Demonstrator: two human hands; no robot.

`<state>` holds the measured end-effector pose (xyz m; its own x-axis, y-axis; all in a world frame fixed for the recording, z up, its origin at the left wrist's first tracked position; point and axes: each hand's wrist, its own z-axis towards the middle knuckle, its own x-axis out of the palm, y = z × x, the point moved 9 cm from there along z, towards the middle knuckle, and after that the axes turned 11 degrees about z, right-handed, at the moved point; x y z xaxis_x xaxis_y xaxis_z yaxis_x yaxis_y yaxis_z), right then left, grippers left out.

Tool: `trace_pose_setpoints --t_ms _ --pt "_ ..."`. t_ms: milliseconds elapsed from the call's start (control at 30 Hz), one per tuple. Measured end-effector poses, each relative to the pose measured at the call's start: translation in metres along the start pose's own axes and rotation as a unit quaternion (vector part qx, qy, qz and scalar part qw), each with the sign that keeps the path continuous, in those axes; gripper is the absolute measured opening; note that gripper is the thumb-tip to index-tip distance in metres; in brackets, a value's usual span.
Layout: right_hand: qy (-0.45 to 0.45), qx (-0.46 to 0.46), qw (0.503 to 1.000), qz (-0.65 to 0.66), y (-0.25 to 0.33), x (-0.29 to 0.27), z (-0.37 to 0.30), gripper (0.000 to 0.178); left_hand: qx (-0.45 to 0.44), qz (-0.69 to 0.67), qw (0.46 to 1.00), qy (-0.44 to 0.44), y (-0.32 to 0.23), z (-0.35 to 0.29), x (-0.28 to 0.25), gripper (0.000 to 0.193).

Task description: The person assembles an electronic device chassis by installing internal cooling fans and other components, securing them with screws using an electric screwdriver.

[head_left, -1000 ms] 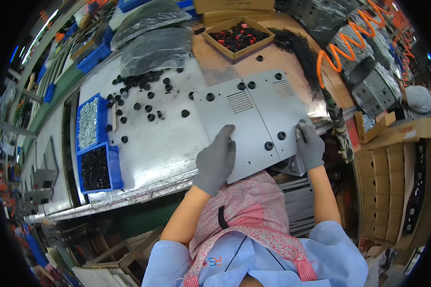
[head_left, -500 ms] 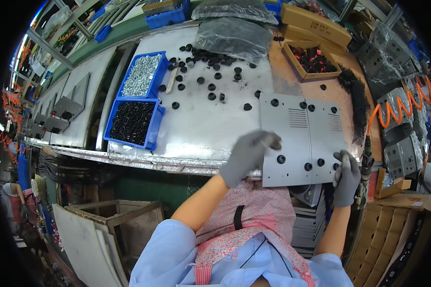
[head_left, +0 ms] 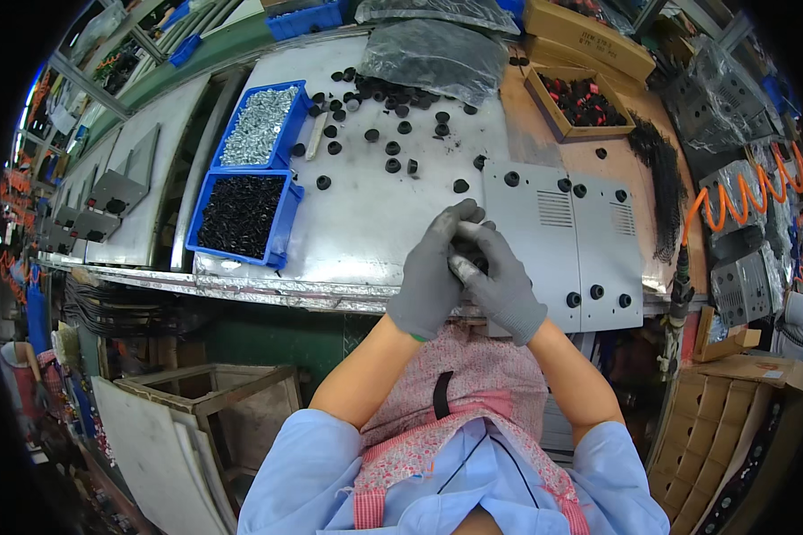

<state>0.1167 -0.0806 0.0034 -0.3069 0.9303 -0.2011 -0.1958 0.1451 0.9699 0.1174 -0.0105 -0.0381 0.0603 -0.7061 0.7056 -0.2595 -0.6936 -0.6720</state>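
Note:
My left hand [head_left: 430,267] and my right hand [head_left: 506,281], both in grey gloves, are together beside the left edge of a grey metal panel [head_left: 531,227]. Their fingers are curled and meet at the tips. A small dark thing shows in the gap between them, too hidden to name. A second grey panel [head_left: 608,254] lies right against the first one. Round black rubber feet [head_left: 597,292] stand near the corners of both panels. My right hand covers the lower left part of the first panel.
Loose black rubber feet [head_left: 393,165] are scattered over the table [head_left: 348,227]. At left stand blue bins of silver fasteners [head_left: 259,125] and black screws [head_left: 241,214]. A cardboard box [head_left: 580,102] of black and red parts sits far right. An orange coiled hose [head_left: 732,209] hangs at right.
My right hand has left the right edge of the second panel and moved left across to my left hand. My left hand has shifted slightly left and its fingers have closed in against the right.

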Motion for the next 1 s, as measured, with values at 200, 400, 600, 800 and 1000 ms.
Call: trace_pose_setpoints --t_ms 200,400,600,800,1000 --pt "-0.023 0.123 0.986 0.113 -0.02 0.001 0.017 0.032 0.046 0.093 0.995 0.004 -0.011 0.004 -0.004 0.051" --pt "0.009 0.207 0.958 0.197 -0.032 0.001 0.029 0.031 0.087 0.205 0.974 -0.034 -0.023 -0.005 -0.01 0.054" --pt "-0.074 0.234 0.888 0.389 -0.051 -0.012 0.067 0.037 0.152 0.317 0.932 -0.093 -0.046 -0.014 -0.012 0.048" --pt "-0.042 0.167 0.924 0.34 -0.014 -0.018 0.085 0.051 0.172 0.388 0.902 -0.086 -0.09 -0.007 -0.036 0.031" --pt "-0.02 0.118 0.969 0.216 0.007 -0.048 0.047 0.039 0.286 0.814 0.402 -0.307 -0.254 0.026 -0.091 0.027"
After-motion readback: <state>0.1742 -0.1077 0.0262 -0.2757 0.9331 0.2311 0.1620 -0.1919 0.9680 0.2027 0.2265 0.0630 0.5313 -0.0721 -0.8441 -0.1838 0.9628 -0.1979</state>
